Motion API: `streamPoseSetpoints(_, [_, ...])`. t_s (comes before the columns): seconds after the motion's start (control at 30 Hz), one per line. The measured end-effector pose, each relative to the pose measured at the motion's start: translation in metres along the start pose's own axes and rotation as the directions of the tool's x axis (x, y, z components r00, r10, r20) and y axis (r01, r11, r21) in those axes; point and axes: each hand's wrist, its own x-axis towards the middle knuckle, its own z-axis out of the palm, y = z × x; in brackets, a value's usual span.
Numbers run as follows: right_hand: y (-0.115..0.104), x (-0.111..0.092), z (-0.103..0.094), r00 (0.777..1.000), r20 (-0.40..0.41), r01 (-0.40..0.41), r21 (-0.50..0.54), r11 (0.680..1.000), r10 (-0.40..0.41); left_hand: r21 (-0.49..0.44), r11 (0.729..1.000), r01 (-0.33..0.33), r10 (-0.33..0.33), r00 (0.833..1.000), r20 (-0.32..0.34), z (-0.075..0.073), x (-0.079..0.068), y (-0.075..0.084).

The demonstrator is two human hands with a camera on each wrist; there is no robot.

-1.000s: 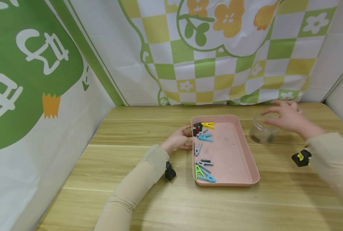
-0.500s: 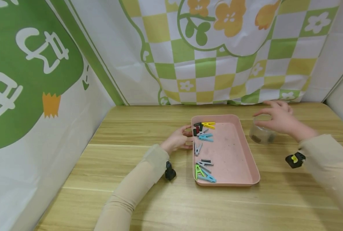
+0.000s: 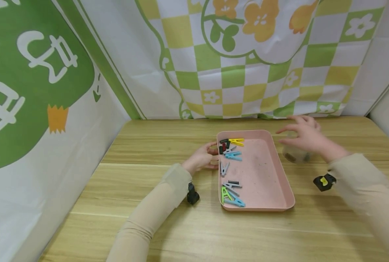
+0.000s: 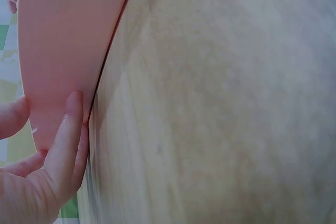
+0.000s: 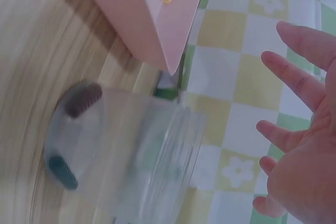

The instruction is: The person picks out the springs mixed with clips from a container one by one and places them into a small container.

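Observation:
My left hand (image 3: 199, 159) rests against the outer left wall of the pink tray (image 3: 258, 174); the left wrist view shows its fingertips on that wall and the thumb at the rim. Along the tray's left side lie a yellow clothespin (image 3: 236, 142), blue clothespins (image 3: 233, 156), grey ones (image 3: 224, 169), a green clothespin (image 3: 225, 194) and small dark green and red claw clips (image 3: 224, 147). My right hand (image 3: 307, 138) hovers over the clear jar (image 5: 142, 145) with spread fingers, holding nothing. Inside the jar are a dark red claw clip (image 5: 84, 99) and a dark green one (image 5: 63, 171).
The tray and jar stand on a wooden table (image 3: 148, 189), the jar just right of the tray. A checked cloth (image 3: 233, 76) hangs along the table's back edge. A white and green printed cloth (image 3: 93, 145) hangs on the left side.
My right hand has moved left across the top of the jar toward the tray. My left hand, the tray and the clips in it stay in place.

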Motion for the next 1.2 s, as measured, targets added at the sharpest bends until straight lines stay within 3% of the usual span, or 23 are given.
streamPoseSetpoints(0.47, [-0.033,0.006,0.015,0.999,0.002,0.039,0.075,0.996,-0.040,0.000,1.000,0.001,-0.001,1.000,0.002,0.000,0.001,-0.001])
streamPoseSetpoints(1.2, [-0.060,0.014,0.051,0.991,0.028,0.122,0.163,0.979,-0.128,-0.011,1.000,-0.006,0.006,1.000,0.001,-0.001,0.000,-0.001])
